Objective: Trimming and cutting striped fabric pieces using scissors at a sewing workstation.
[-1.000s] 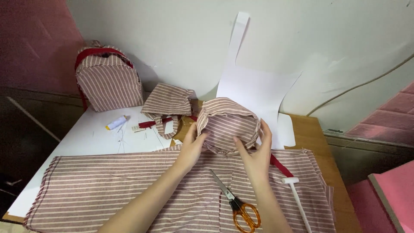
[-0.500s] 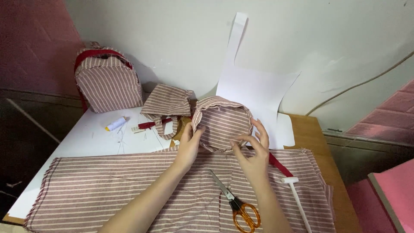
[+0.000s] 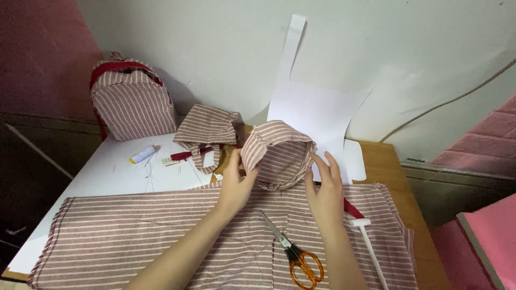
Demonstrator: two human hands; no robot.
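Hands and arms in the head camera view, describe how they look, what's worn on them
Both the left hand and right hand are bare: no gloves, rings, watch or bracelets visible. The forearms are uncovered as far as the frame's lower edge, with no sleeves in view. Fingers are slender; the nails look short and unpainted.

1. Small home sewing corner, makeshift rather than a commercial workshop.
2. Single wooden table (image 3: pixel 388 161) pushed against a plain white wall (image 3: pixel 215 48), partly covered with white sheets.
3. Length of pink-and-white striped fabric (image 3: pixel 140 236) spread across the near edge, raw edges fraying.
4. Orange-handled scissors (image 3: pixel 298 256) lying on the cloth; thread spool (image 3: pixel 143 156) and loose thread clippings on the white sheet.
5. White paper pattern pieces (image 3: pixel 317 107) propped against the wall.
6. Finished striped backpack (image 3: pixel 131 102) with red trim standing at the back left; half-sewn striped piece (image 3: pixel 206 126) beside it.
7. Pink walls to either side; loose cable (image 3: pixel 446 102) trailing down the white wall.
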